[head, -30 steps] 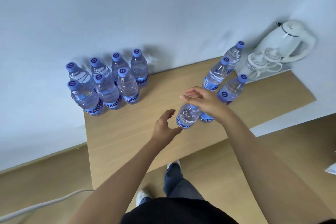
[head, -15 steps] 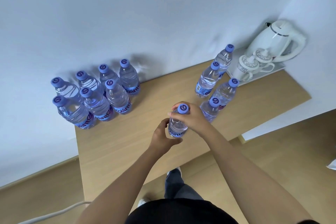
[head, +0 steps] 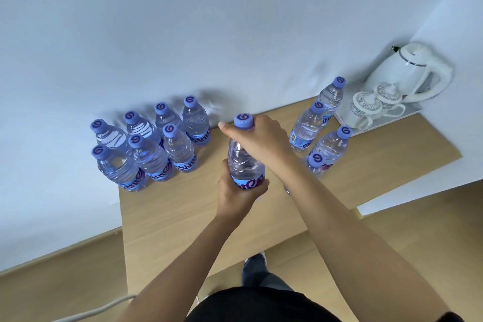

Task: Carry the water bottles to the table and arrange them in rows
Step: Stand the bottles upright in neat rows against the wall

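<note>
Right now the clear ribbed plastic water bottle with the lilac screw cap [head: 244, 157] is up off the pale wood-grain table [head: 167, 219], carried between the two bottle groups. The left hand [head: 239, 195] wraps the blue label band low down and takes the weight, I'd judge, while the right hand [head: 261, 138] curls round the neck just under the cap to steady it. Two hands on a thin, slippery wall looks a sensible hold. Off to the left, seven matching bottles [head: 149, 144] stand upright against the white wall, four behind and three in front, so the open slot beside the front three looks like the target. On the right, four more bottles [head: 317, 128] wait in a loose cluster, one partly hidden by the right forearm. Beyond them sit a glossy white electric kettle [head: 402, 70] and two white lidded cups [head: 371, 104] on a white tray [head: 413, 112].
</note>
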`<action>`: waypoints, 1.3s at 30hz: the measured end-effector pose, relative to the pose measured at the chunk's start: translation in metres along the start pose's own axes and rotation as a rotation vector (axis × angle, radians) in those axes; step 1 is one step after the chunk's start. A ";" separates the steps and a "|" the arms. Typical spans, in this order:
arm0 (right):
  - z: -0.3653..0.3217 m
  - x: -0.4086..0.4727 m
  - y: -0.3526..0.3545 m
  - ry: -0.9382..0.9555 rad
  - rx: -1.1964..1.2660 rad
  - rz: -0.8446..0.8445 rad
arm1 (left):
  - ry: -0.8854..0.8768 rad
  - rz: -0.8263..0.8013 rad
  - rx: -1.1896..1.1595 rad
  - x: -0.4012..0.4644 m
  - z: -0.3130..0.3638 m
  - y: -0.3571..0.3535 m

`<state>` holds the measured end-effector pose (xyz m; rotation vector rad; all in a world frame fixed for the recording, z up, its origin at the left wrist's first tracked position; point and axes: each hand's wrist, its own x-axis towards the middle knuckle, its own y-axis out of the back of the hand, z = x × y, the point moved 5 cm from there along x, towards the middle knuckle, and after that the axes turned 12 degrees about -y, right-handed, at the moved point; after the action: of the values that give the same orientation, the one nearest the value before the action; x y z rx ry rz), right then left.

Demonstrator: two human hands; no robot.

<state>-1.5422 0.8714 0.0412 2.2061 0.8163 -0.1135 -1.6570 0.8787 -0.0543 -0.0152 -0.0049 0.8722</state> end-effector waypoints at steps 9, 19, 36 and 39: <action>-0.042 -0.005 0.019 0.188 0.301 -0.410 | 0.009 -0.324 -0.094 0.006 0.063 0.020; -0.062 -0.013 0.011 0.143 0.640 -0.606 | 0.048 -0.430 -0.119 0.006 0.085 0.032; -0.090 -0.023 0.031 0.174 0.649 -0.348 | -0.071 -0.135 -0.067 0.003 0.099 0.046; -0.096 -0.026 0.033 0.236 0.626 -0.589 | -0.055 -0.209 -0.150 0.004 0.108 0.053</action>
<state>-1.5595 0.9085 0.1379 2.4920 1.7390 -0.4542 -1.6958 0.9170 0.0532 -0.1285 -0.1215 0.6611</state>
